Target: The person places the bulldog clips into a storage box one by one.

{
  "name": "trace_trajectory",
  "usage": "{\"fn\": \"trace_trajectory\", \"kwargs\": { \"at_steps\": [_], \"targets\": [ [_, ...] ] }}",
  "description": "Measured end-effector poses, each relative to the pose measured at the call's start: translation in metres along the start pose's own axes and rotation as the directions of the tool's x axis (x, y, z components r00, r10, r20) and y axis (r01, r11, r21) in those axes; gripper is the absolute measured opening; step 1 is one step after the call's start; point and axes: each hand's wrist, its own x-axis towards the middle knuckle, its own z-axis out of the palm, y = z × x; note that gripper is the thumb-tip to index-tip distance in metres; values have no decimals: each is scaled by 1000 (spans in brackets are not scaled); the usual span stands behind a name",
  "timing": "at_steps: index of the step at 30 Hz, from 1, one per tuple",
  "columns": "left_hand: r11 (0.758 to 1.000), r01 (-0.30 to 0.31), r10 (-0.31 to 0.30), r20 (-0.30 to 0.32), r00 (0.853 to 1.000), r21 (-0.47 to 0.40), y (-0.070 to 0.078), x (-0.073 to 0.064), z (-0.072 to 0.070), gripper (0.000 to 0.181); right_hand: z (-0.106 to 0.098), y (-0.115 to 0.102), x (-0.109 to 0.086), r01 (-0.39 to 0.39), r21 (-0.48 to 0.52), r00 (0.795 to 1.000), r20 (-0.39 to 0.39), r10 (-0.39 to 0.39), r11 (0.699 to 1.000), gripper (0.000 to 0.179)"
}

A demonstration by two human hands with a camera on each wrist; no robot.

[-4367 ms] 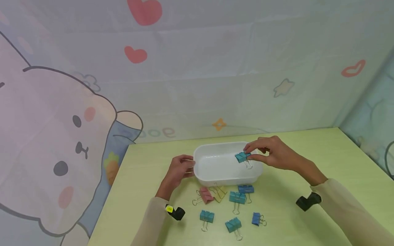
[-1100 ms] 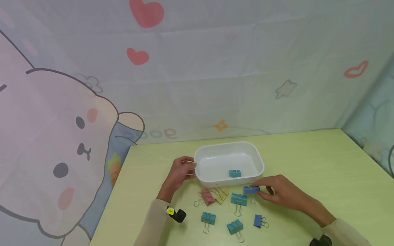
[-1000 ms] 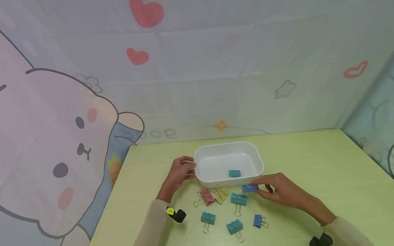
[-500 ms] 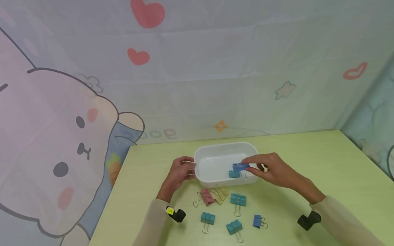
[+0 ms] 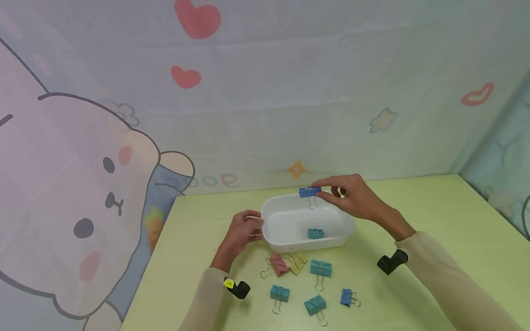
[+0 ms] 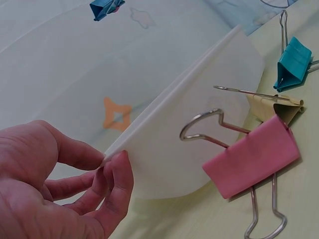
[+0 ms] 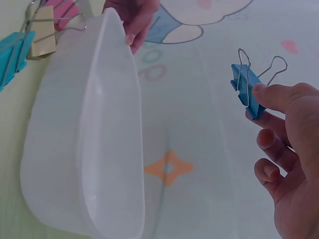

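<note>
A white plastic tray (image 5: 269,239) stands on the green table, with one teal binder clip (image 5: 315,233) lying inside it. My left hand (image 5: 256,226) grips the tray's left end, fingers curled against the wall (image 6: 189,129). My right hand (image 5: 325,194) pinches a blue binder clip (image 5: 309,192) and holds it in the air over the tray's far rim, wire handles hanging down. The right wrist view shows that blue clip (image 7: 247,89) between thumb and fingertip, apart from the tray (image 7: 89,149).
Several clips lie on the table in front of the tray: a pink clip (image 5: 278,264), a yellow clip (image 5: 296,261), teal clips (image 5: 320,268), and a small blue clip (image 5: 346,297). A cartoon-print cloth wall rises behind the table.
My right hand picked the blue clip up off the table in front of the tray and carried it up and back over the tray. The left hand has stayed on the tray.
</note>
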Motion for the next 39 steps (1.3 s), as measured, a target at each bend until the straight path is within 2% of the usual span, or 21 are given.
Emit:
{"fn": "trace_trajectory", "kwargs": {
  "at_steps": [7, 14, 16, 33, 39],
  "targets": [
    [1000, 4, -4, 2, 1000, -2, 0, 0, 0, 32, 5, 3, 10, 5, 26, 1000, -31, -4, 1000, 29],
    [1000, 5, -5, 1, 1000, -10, -2, 1, 1, 30, 7, 2, 7, -7, 64, 1000, -21, 8, 998, 63],
    [1000, 1, -1, -1, 1000, -8, -2, 1, 0, 30, 5, -1, 5, -5, 74, 1000, -13, 6, 997, 67],
    [1000, -14, 14, -7, 1000, -3, -3, 2, -1, 31, -8, -28, -31, -46, 28, 990, 131, 42, 999, 64],
    [1000, -16, 16, 4, 1000, -12, -3, 1, -1, 32, 1, -38, -52, -1, 63, 983, 182, -11, 998, 58]
  ]
}}
